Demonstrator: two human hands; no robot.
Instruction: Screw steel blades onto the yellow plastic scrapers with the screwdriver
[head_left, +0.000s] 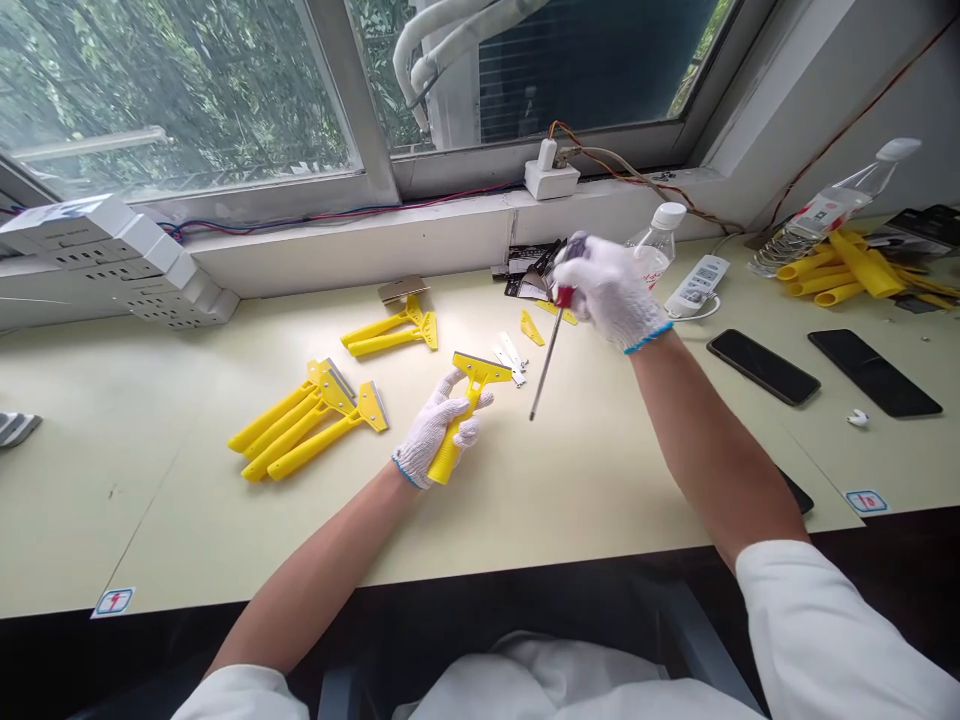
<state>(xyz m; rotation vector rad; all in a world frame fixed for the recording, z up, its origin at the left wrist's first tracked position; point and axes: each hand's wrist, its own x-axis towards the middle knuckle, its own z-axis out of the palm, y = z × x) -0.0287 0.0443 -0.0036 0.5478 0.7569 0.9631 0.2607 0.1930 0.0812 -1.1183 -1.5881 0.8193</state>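
My left hand [435, 430], in a white knit glove, is wrapped round the handle of a yellow scraper [454, 440]. The scraper's wide head, with a blade along its edge, points away from me. Raised to the right, my gloved right hand [600, 285] grips a screwdriver [555, 345] with a red and dark handle, its shaft slanting down, the tip apart from the scraper. Between the hands lie metal blades [510, 355] with small screws, and a loose yellow head plate [532, 328]. Several yellow scrapers [307, 425] lie left of my left hand, and two more scrapers [394, 330] lie further back.
White boxes [142, 265] stand at the back left. Water bottles [660, 240], a power strip [697, 285], two phones [763, 367] and an earbud [858, 418] sit on the right. Yellow handles [847, 270] are piled at the far right. A window sill borders the table [600, 500].
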